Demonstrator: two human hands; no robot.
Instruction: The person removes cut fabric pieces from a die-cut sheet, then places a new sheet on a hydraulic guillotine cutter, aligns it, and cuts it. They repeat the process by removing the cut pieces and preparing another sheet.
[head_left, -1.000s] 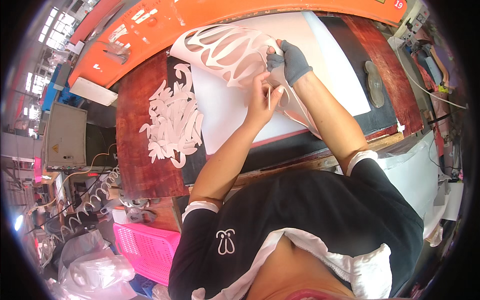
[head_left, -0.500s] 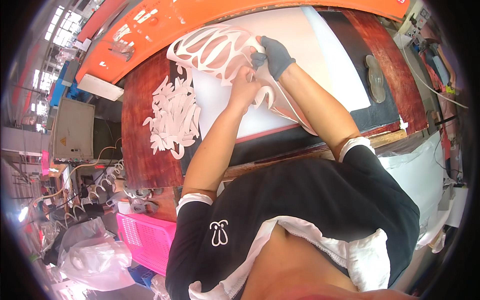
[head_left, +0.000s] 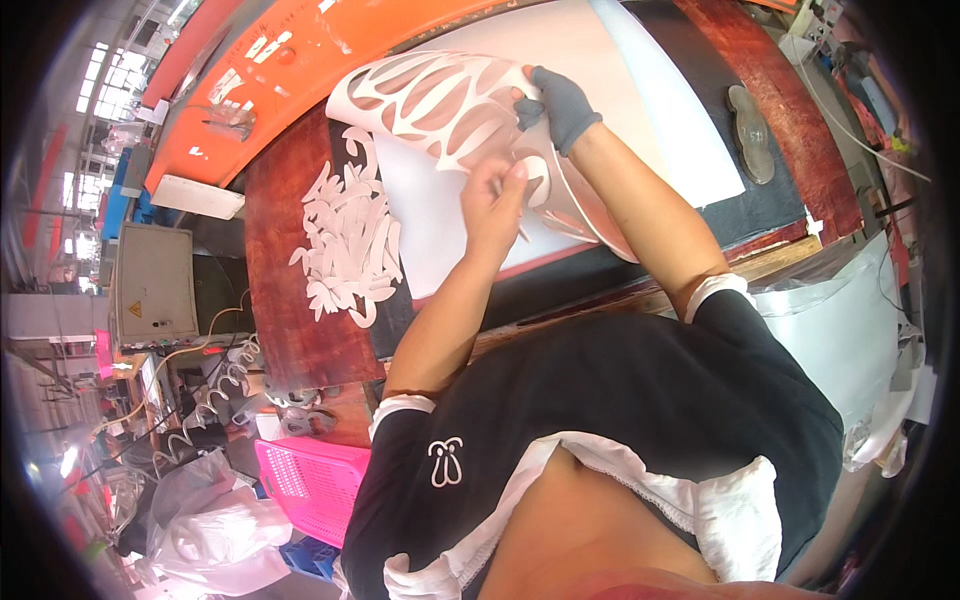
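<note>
The thin white sheet full of leaf-shaped cut-outs [head_left: 440, 100] hangs lifted at upper centre of the frame. My grey-gloved right hand [head_left: 556, 100] pinches its edge to keep it up, so my bare left hand [head_left: 497, 205] can pinch a piece loose; white offcuts [head_left: 345, 240] pile left.

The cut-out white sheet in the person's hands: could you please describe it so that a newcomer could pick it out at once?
Start at the dark wooden table below the orange machine. Over the plain white sheet lying there, the gloved right hand and bare left hand lift the cut-out white sheet. Unlike the small loose white pieces, it is large and full of long leaf-shaped holes.
</note>
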